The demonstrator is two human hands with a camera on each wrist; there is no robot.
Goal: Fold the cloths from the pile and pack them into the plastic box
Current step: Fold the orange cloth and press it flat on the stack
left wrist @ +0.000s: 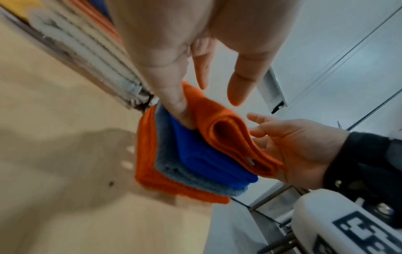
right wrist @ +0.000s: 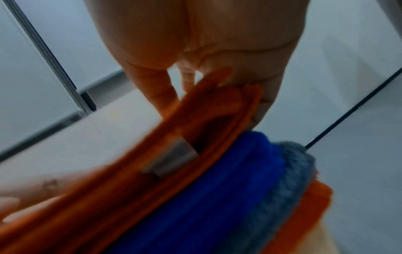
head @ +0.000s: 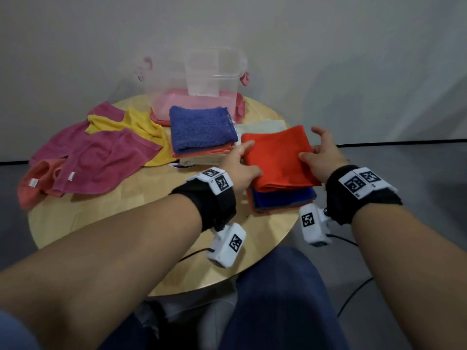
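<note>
A folded orange cloth tops a small stack of a blue cloth, a grey one and another orange one, at the table's right. My left hand is at its left edge, thumb tucked under it, fingers straight. My right hand holds its right edge, thumb on top, the cloth's edge lying against the palm. The clear plastic box stands at the back. The unfolded pile of pink, yellow and salmon cloths lies at the left.
A second folded stack with a dark blue towel on top sits in front of the box. A pale green cloth lies behind the orange one. A pink lid is at the box's base. The round wooden table ends near my knees.
</note>
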